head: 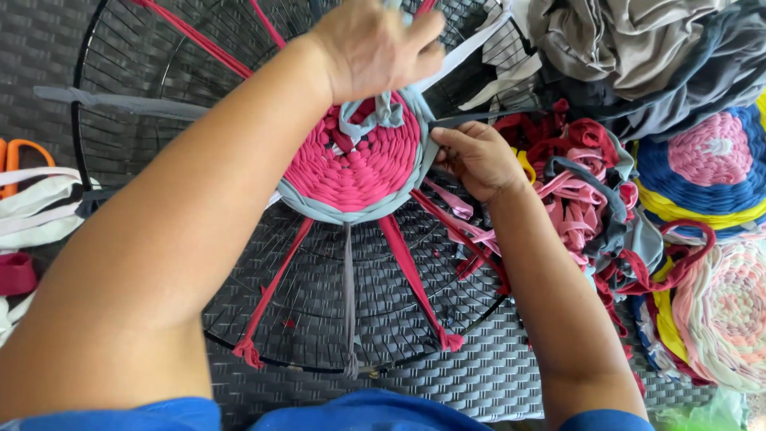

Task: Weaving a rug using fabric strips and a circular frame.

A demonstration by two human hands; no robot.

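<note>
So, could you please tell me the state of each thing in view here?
Left hand: closed on a grey fabric strip, pulling it up.
Right hand: fingers pinching the mat's grey edge.
Pink woven mat: partly woven, grey outer ring begun.
Wire frame: lying flat, red strips tied across it.
Orange scissors: lying at the left, untouched.
Finished round mats: lying at the right, overlapping.
Loose strips: heaped, tangled.

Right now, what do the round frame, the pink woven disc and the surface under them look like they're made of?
Round frame: thin black metal wire, likely coated; fine spokes and a rigid rim. Pink woven disc: soft matte fabric strips, probably stretchy jersey, with a grey strip edging it. Surface: grey woven wicker, probably synthetic; flat, slightly glossy bands.
</note>
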